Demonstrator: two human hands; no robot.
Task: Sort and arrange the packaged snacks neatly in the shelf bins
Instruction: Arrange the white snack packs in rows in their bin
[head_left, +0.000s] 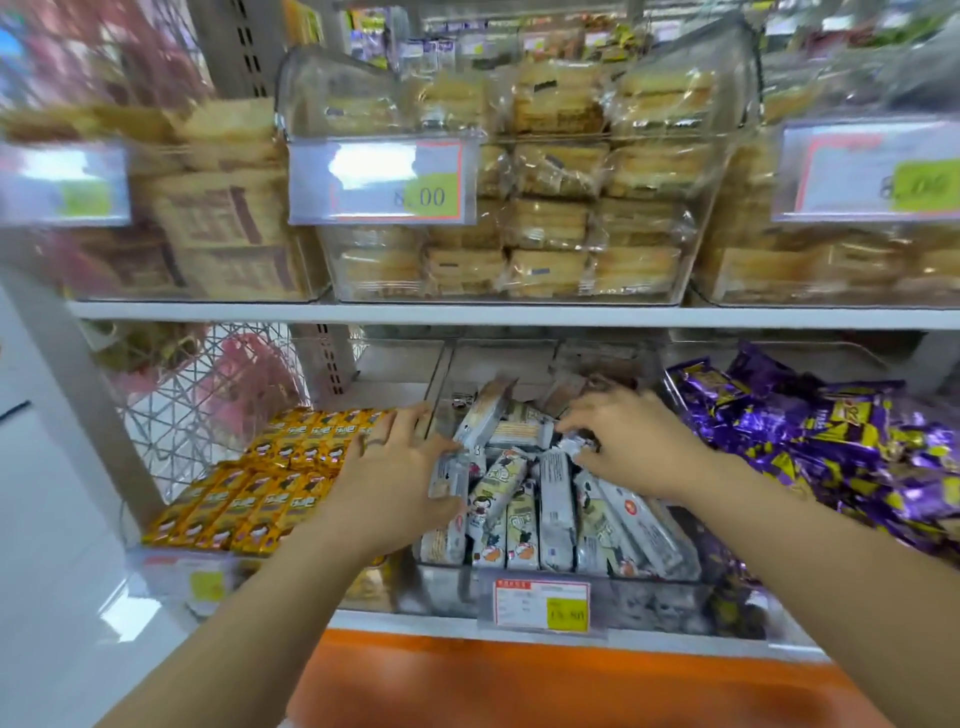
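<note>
Grey-and-white snack packs (556, 512) fill the clear middle bin (447, 590) on the lower shelf, most lined up side by side near the front, several lying loose and tilted at the back. My left hand (395, 478) is at the bin's left side, thumb and fingers closed on a grey pack (448, 475). My right hand (631, 441) reaches into the back of the same bin, its fingertips pinching a small grey pack (576, 446). Yellow-orange packs (254, 499) lie in neat rows in the left bin. Purple packs (841, 447) are heaped in the right bin.
The upper shelf (467, 314) carries clear bins of biscuit packs (550, 228) with price tags (382, 182). A price tag (541, 605) hangs on the middle bin's front. A white wire basket (208, 400) stands at the left. An orange panel (519, 680) runs below the shelf.
</note>
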